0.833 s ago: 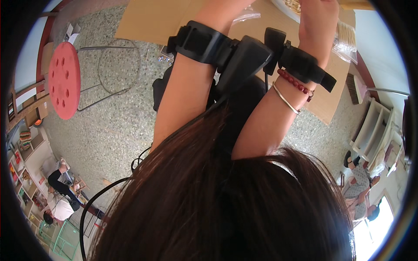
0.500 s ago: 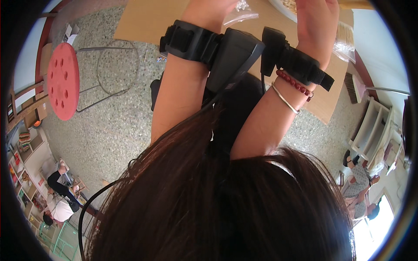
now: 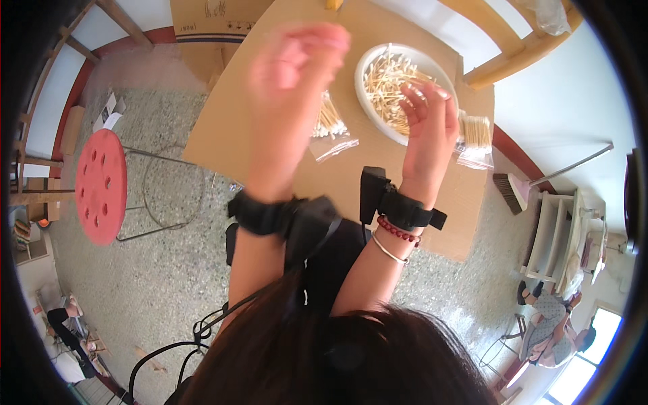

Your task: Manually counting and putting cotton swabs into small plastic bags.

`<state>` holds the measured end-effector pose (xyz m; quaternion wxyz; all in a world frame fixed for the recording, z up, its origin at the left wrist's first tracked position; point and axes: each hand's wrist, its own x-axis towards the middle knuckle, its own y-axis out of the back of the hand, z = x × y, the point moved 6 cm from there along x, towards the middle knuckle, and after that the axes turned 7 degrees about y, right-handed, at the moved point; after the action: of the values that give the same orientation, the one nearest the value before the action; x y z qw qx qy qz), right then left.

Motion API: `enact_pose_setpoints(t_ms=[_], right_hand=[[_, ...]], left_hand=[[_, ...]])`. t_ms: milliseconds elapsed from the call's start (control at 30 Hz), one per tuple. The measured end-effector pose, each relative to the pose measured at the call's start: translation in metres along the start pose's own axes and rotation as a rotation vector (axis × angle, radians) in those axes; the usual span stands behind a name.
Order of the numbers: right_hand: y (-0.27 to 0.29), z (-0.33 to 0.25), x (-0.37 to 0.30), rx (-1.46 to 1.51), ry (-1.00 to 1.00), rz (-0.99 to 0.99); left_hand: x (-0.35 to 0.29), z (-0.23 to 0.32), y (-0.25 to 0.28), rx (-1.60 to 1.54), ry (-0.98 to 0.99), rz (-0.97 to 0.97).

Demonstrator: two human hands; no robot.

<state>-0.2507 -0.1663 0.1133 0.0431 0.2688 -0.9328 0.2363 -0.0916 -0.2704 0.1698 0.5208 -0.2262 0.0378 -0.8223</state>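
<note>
A white bowl (image 3: pixel 363 101) heaped with cotton swabs (image 3: pixel 388 81) stands on a cardboard-covered surface (image 3: pixel 378 182). My right hand (image 3: pixel 430 131) is over the bowl's right side, its fingers loosely curved and apart above the swabs; I make out nothing held in them. To the left of the bowl my left hand (image 3: pixel 293 64) is raised and smeared by motion, so its fingers do not read clearly. Partly behind that wrist lies a clear plastic bag (image 3: pixel 334 148) with a bundle of swabs. Another bagged bundle of swabs (image 3: pixel 476 133) rests right of the bowl.
A yellow wooden chair (image 3: pixel 499 67) stands at the far right, beyond the bowl. On the left is a red round stool (image 3: pixel 101 185) with thin metal legs. A broom (image 3: pixel 514 191) leans by the right wall, near a white shelf (image 3: pixel 550 236). Other people sit farther back on both sides.
The view has shifted, bringing the bowl, swab bags and both hands into full sight. Earlier, the hands were cut off at the top edge. My left hand is moving quickly.
</note>
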Motion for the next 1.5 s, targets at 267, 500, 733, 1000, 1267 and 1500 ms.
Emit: enact_pose_setpoints(t_ms=[267,500,733,1000,1267,1500], right_hand=[[-0.012,0.003,0.002,-0.017,0.004,0.009],[-0.015,-0.002,0.004,-0.08,-0.011,-0.009],[-0.01,-0.001,0.002,-0.044,0.01,0.014],[-0.012,0.0,0.0,-0.135,-0.023,-0.022],[-0.021,0.009,-0.007,-0.102,-0.029,-0.002],[-0.015,0.007,0.0,-0.125,-0.007,0.009]], left_hand=[[-0.058,0.124,0.066,1.143,0.332,0.754],[-0.047,0.122,0.065,1.029,0.139,0.63],[-0.033,0.113,0.068,0.917,-0.081,0.489],[-0.027,0.112,0.075,0.825,-0.317,0.362],[-0.038,0.123,0.069,0.703,-0.523,0.291],[-0.049,0.126,0.065,0.555,-0.663,0.221]])
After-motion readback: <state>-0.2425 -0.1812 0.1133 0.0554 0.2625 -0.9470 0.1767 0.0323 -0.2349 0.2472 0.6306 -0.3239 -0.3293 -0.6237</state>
